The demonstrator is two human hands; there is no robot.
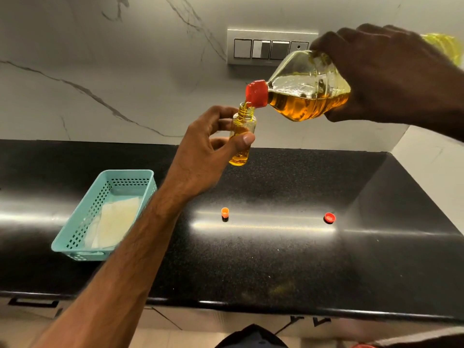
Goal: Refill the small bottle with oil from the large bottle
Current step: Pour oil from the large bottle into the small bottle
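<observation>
While the oil's going in, both bottles are up in the air over the counter, so that's my landmark.

Left hand: thumb and fingers pinched round the small bottle, holding it upright above the back of the counter.

Small bottle: open neck, amber oil filling most of it.

Right hand: wrapped round the body of the big bottle, above the counter's back right part.

Big bottle: tipped over, red spout pointing down-left and sitting right at the small bottle's mouth, thin stream of oil running in. Oil pooled along its lower side.

Orange cap: on the counter, about mid-way across.

Red cap: on the counter too, well right of the orange one.

Basket: teal, at the counter's left side, folded paper inside.

Switch plate: on the marble wall behind the counter.
</observation>
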